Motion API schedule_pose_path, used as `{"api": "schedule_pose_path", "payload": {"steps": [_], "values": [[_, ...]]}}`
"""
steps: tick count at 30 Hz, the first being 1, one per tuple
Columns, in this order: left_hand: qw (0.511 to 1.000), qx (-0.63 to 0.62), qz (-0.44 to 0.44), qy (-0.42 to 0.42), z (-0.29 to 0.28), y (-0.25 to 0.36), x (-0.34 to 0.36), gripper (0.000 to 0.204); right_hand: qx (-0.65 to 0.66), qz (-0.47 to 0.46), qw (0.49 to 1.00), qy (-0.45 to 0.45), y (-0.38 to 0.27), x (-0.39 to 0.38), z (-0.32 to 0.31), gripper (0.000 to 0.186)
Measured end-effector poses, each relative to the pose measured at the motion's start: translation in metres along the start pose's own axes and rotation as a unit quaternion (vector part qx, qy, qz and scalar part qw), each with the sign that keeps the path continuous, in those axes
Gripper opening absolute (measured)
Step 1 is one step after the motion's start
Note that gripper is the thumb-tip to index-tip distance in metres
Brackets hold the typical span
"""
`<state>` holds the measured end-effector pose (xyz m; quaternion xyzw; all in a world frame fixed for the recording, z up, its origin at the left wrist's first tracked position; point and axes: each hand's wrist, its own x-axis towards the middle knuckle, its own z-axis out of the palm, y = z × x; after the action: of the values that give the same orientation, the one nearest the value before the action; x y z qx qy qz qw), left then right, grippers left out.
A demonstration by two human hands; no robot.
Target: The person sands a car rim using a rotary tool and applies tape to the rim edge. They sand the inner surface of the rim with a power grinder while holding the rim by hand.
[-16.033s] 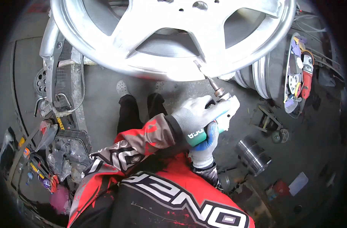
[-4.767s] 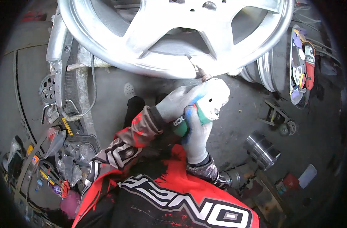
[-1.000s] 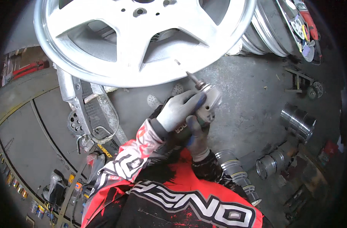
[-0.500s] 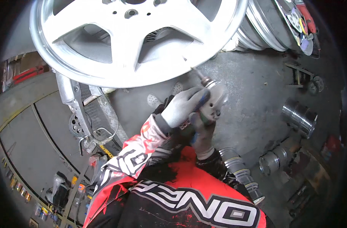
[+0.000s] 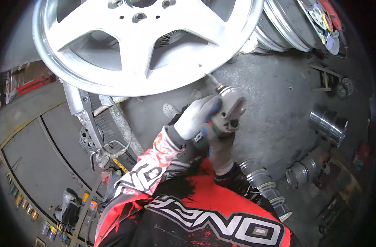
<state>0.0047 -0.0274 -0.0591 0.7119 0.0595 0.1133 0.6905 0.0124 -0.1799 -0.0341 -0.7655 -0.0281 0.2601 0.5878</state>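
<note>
A white five-spoke wheel rim (image 5: 113,84) fills the upper left, face up. A grinder (image 5: 229,109) with a rounded grey metal head has a slim bit pointing up and left to the rim's near right edge. The tip is at or close to that edge; contact cannot be made out. My left hand (image 5: 196,117), in a white and grey glove, is closed on the grinder beside its head. Below it my gloved right hand (image 5: 220,146) is wrapped around the grinder's body, which is partly hidden by both hands.
More silver rims (image 5: 282,26) stand at the upper right near red tools. Other rims (image 5: 328,125) lie on the grey floor at right, with a stack (image 5: 264,187) beside my right arm. A metal stand (image 5: 83,103) with a hose is left, beside a metal frame (image 5: 58,152).
The view has shifted slightly, moving the rim a little. The grinder has tilted a bit in my hands, and its bit stays by the rim's edge. Both hands keep their grip.
</note>
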Motion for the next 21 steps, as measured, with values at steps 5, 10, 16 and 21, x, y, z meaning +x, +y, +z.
{"api": "schedule_pose_path", "payload": {"steps": [5, 10, 16, 21], "values": [[0.978, -0.118, -0.171, 0.033, -0.003, 0.008, -0.030, 0.038, 0.096, 0.028, 0.992, -0.084, -0.030, -0.005, 0.010, 0.044], [0.978, -0.101, -0.180, 0.014, 0.005, 0.028, 0.004, 0.042, -0.113, -0.110, 0.984, -0.085, -0.025, 0.011, -0.012, 0.044], [0.898, -0.408, -0.161, -0.021, 0.025, -0.007, 0.047, 0.057, 0.129, -0.013, 0.991, -0.030, -0.070, 0.043, -0.002, 0.041], [0.846, -0.504, -0.173, -0.005, 0.025, -0.028, 0.026, 0.058, 0.086, -0.022, 0.996, -0.029, -0.067, 0.033, 0.008, 0.044]]}}
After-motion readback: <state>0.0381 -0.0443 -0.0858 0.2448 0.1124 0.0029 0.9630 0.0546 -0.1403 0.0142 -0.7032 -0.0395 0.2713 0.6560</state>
